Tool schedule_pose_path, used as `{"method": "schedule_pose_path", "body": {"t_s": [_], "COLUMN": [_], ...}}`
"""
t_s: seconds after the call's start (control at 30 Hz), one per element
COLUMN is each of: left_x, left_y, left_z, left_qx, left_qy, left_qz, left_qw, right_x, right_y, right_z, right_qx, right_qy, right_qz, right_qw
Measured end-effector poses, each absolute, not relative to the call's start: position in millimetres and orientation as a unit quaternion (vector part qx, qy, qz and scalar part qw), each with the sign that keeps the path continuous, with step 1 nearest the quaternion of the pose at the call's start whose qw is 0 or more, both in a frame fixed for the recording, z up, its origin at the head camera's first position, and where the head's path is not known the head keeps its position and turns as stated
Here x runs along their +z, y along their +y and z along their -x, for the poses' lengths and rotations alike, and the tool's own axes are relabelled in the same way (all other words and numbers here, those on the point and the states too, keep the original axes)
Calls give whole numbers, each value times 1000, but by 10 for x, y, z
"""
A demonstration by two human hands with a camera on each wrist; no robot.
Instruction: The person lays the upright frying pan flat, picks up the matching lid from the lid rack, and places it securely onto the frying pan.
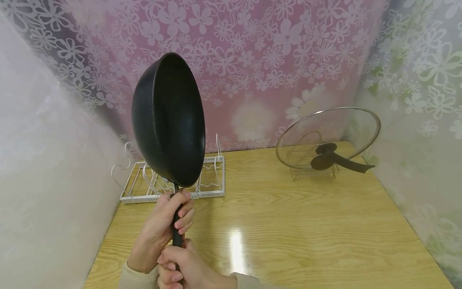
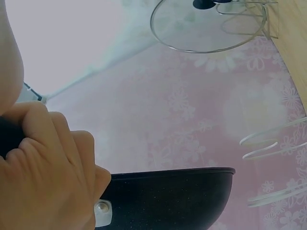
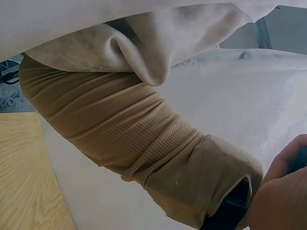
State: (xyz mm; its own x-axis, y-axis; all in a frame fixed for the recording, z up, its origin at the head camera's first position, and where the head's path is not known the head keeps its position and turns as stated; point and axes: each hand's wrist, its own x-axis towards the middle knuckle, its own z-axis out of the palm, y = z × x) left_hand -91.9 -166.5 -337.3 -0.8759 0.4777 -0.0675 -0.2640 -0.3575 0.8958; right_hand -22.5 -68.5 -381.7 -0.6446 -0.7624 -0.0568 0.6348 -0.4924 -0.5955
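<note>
A deep black wok (image 1: 144, 116) is held up on its side, its hollow turned to the right. My left hand (image 1: 171, 214) grips the black handle (image 1: 176, 226) just below the pan. Lower down, my right hand (image 1: 187, 265) wraps round the same handle near its end. In the left wrist view, curled fingers (image 2: 57, 163) lie beside the wok's dark wall (image 2: 177, 196) and a metal rivet plate (image 2: 102, 213). The right wrist view has mostly a tan sleeve (image 3: 120, 124), with part of a hand (image 3: 283, 196) at the right edge.
Behind the wok stands a white wire rack (image 1: 213, 176), partly hidden by it. A glass lid (image 1: 278, 150) with a black knob (image 1: 325, 158) leans on a small wire stand (image 1: 314, 172) at back right. Flowered sheeting (image 1: 252, 60) encloses the wooden table (image 1: 288, 224).
</note>
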Motion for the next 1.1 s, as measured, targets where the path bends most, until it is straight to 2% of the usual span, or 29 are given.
{"method": "schedule_pose_path", "body": {"t_s": [1.1], "left_x": [-3407], "left_y": [-1642], "left_z": [928], "left_qx": [824], "left_qy": [495], "left_qz": [-117], "left_qw": [248], "right_x": [-3814], "right_y": [-697], "right_z": [217], "right_qx": [-875], "right_qy": [330], "right_qz": [75], "right_qw": [347]}}
